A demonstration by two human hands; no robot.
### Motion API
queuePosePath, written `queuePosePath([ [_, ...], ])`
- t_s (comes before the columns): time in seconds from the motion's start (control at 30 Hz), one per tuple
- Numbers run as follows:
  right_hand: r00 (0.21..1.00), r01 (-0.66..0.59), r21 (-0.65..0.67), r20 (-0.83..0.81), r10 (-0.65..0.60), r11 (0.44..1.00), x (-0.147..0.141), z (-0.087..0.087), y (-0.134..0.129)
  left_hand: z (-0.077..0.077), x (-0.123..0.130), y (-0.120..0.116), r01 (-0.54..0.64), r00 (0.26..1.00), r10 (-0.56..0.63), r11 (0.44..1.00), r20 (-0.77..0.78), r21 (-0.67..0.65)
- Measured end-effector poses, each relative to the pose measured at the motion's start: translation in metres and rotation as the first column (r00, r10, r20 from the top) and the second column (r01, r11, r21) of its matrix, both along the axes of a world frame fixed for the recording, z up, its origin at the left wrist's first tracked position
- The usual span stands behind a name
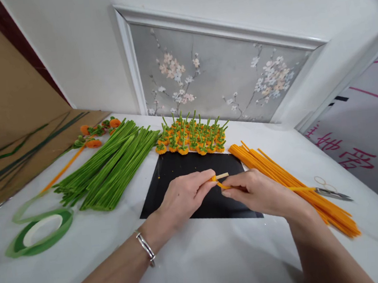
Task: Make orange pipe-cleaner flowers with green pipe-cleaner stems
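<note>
Over a black mat [214, 209], my left hand [184, 190] pinches a short pale stick [222, 175] with an orange pipe cleaner [220, 185] bent around it. The far end of the stick pokes out to the right, past my fingertips. My right hand [255, 190] grips the same pipe cleaner between thumb and fingers, just right of the stick. Both hands are closed, and the part of the stick inside my left hand is hidden. Behind the mat stand rows of small orange pompom-like pieces [191, 136] with upright green stems.
Green pipe cleaners [110, 169] lie bundled left, near a roll of green tape [66, 224] and finished orange flowers [93, 144]. Orange pipe cleaners [283, 176] lie right, with a metal-bladed cutting tool [333, 194] across them. A wall panel [208, 75] closes off the back; cardboard [5, 81] stands left.
</note>
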State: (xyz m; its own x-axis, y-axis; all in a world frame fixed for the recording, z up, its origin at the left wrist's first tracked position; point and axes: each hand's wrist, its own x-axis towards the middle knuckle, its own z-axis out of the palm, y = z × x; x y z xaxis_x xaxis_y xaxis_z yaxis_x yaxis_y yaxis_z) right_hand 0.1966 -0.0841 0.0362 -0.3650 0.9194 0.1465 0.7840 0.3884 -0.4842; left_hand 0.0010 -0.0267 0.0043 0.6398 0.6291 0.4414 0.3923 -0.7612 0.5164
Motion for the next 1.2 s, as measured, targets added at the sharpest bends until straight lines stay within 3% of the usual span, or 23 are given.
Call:
queuePosePath([
  [0.23,0.999,0.005,0.071,0.049,-0.008,0.997,0.001,0.002,-0.003,0.001,-0.002,0.000,-0.018,1.000,0.018,1.000,-0.022,0.009],
  [0.57,0.999,0.009,0.050,0.031,-0.011,0.999,0.005,0.001,-0.001,-0.002,-0.003,0.001,0.064,0.997,-0.066,0.995,0.029,0.072],
  [0.83,0.999,-0.024,0.053,0.042,0.022,0.998,0.004,0.000,-0.003,0.002,-0.004,0.001,0.061,0.998,-0.059,0.993,-0.018,0.104],
  [1.2,0.999,-0.043,0.028,0.033,0.042,0.999,0.003,0.005,-0.004,0.006,-0.003,-0.001,0.070,0.998,-0.070,0.996,-0.009,0.057],
])
